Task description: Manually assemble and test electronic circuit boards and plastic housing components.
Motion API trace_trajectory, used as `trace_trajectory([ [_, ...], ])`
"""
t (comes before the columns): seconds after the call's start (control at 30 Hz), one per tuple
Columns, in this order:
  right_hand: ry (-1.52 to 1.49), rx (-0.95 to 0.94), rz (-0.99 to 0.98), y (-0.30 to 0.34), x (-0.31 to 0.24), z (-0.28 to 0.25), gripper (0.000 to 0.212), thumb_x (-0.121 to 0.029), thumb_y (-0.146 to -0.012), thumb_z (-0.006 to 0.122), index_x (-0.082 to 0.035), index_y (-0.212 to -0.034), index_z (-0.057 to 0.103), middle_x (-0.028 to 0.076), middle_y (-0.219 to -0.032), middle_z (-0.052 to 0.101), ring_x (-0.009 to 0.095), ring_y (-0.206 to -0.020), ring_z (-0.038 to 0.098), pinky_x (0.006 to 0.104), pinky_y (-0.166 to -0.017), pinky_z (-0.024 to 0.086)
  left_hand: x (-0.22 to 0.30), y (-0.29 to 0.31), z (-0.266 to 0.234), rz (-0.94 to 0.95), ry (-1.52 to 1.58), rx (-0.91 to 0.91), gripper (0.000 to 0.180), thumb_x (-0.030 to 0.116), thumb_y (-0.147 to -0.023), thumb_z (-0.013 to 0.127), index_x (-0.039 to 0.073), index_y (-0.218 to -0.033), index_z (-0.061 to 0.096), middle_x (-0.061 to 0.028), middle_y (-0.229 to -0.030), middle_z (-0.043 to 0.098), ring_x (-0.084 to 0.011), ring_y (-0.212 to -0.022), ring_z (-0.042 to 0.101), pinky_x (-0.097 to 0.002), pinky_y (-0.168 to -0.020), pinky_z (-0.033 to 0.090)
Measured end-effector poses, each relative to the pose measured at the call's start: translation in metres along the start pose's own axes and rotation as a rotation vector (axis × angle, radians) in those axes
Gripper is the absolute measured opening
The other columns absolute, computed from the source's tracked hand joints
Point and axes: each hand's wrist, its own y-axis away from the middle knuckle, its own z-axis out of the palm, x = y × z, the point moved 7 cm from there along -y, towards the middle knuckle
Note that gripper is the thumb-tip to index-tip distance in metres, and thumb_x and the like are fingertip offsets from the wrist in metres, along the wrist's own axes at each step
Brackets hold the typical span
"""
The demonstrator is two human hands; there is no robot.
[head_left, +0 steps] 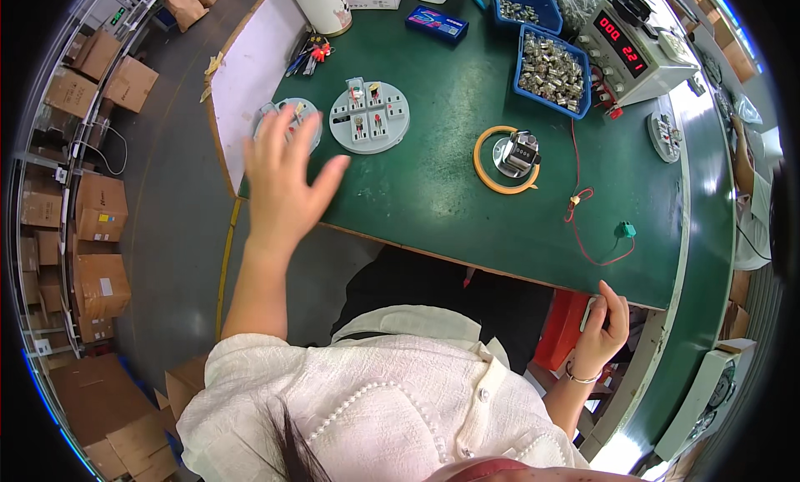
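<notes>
My left hand [287, 169] is over the table's left end, fingers spread and nothing in its grasp. Beneath its fingertips lies a round grey plate [310, 125] with small fittings, partly covered by the hand; whether they touch, I cannot tell. Just to its right sits a second round grey plate [370, 117], carrying several socket-like blocks with small red and yellow parts. My right hand [602, 336] hangs by the table's front edge, its fingers loosely bent and apart, with no object visible in it. The nearest thing on the table is a green connector [627, 229] on a thin red wire.
A hand tally counter [521, 153] stands inside a yellow ring [481, 167]. Behind are blue bins [522, 86] of small metal parts, a power supply [637, 53] with red digits, a blue box [436, 24] and a white cylinder [323, 7]. Another round fitting [664, 137] lies far right.
</notes>
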Motion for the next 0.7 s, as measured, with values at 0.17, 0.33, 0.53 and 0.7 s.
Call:
trace_trajectory([
  [0.17,-0.017,-0.022,-0.024,-0.002,-0.004,0.003,0.027,0.010,-0.097,0.054,0.005,-0.115,0.074,0.002,-0.083,0.057,0.009,-0.072,0.050,0.0241,-0.064,0.042,0.041,-0.012,0.040,0.200,-0.095,-0.219,0.060,0.044,-0.098,0.067,0.017,-0.150,0.055,-0.0131,-0.155,0.052,-0.0404,-0.146,0.043,-0.0745,-0.116,0.023],
  [0.33,0.027,0.020,0.048,-0.001,-0.005,-0.011,0.025,0.009,-0.097,0.056,0.004,-0.113,0.074,0.003,-0.083,0.059,0.010,-0.072,0.052,0.0247,-0.065,0.042,0.032,-0.035,0.066,0.122,-0.175,-0.180,0.063,0.047,-0.101,0.062,0.016,-0.155,0.050,-0.0128,-0.159,0.050,-0.0410,-0.149,0.041,-0.0768,-0.115,0.024],
  [0.53,0.008,0.041,-0.086,-0.034,-0.027,-0.020,0.022,0.008,-0.096,0.058,0.003,-0.108,0.075,0.004,-0.083,0.061,0.012,-0.072,0.056,0.0241,-0.066,0.043,0.004,-0.048,0.068,-0.056,-0.328,-0.185,0.059,0.036,-0.106,0.057,0.012,-0.158,0.044,-0.0202,-0.164,0.041,-0.0402,-0.151,0.039,-0.0737,-0.118,0.024],
  [0.7,0.085,0.155,-0.036,-0.133,0.009,-0.038,0.023,0.000,-0.098,0.062,-0.001,-0.116,0.076,0.003,-0.083,0.060,0.010,-0.070,0.052,0.0234,-0.065,0.042,0.097,-0.007,0.042,0.233,0.193,-0.044,0.064,0.029,-0.099,0.068,0.007,-0.154,0.046,-0.0213,-0.163,0.040,-0.0437,-0.151,0.037,-0.0703,-0.121,0.018],
])
